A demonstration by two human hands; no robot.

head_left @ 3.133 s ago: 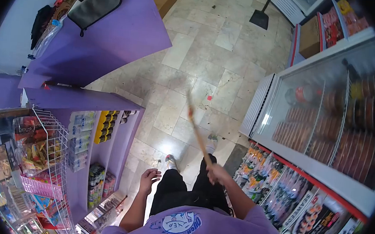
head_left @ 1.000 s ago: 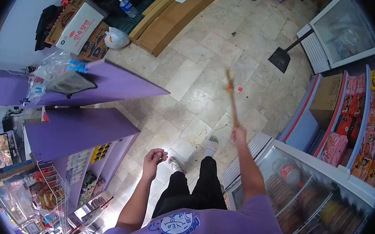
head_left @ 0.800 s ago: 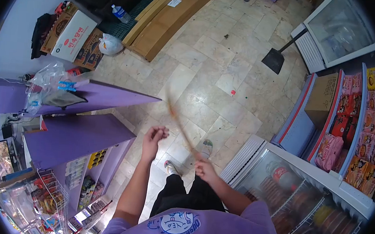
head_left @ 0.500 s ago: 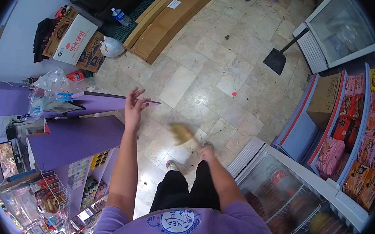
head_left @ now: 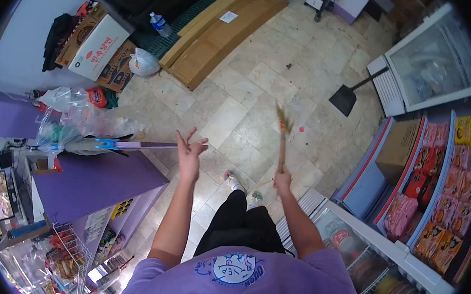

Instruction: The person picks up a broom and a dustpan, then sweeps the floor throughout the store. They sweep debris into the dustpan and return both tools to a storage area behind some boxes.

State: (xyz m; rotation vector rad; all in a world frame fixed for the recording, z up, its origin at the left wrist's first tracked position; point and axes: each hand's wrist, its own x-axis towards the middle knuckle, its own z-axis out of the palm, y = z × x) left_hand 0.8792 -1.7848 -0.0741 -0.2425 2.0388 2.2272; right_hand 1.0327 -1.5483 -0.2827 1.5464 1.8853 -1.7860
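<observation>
While the head view is being checked, the broom (head_left: 283,142) is being swung out ahead of the shoes (head_left: 255,197), after being held low beside them half a second ago; its bristles are now being carried near the red scrap (head_left: 301,129), so the scrap is probably being brought within reach, though floor contact cannot be told. The handle is being gripped in the right hand (head_left: 282,181), fingers clenched round it. Nothing is being held by the left hand (head_left: 189,153), fingers spread beside the purple panel (head_left: 155,145). Farther off, a black dustpan (head_left: 343,99) is being left on the floor (head_left: 258,74). Movement is being narrowed by the panel, a long carton (head_left: 209,56) and the freezer (head_left: 419,266).
</observation>
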